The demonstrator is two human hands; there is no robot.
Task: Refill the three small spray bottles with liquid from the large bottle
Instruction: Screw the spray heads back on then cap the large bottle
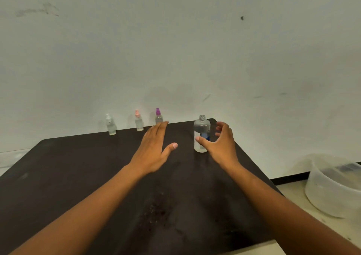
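Both of my forearms reach in from the near edge of the dark table (pixel 78 176). My left hand (pixel 154 149) hovers flat over the middle of the far half, fingers straight and together, thumb spread, holding nothing; its fingertips point toward the far edge. My right hand (pixel 220 143) is cupped around the large bottle (pixel 201 133), thumb in front of its lower body and fingers curved behind it, but I see a gap on the finger side, so the hand is spread wide and I cannot tell whether the thumb touches.

That large bottle stands upright near the far right corner, long axis vertical, its uncapped threaded neck pointing up; clear liquid fills the lower part.

Along the far edge three small spray bottles stand upright in a row, nozzles up: the white-capped bottle (pixel 111 124) leftmost, the pink-capped bottle (pixel 138 121) in the middle, the purple-capped bottle (pixel 158 116) rightmost, just behind my left fingertips.

Off the table's right edge sits a translucent tub (pixel 332 188).
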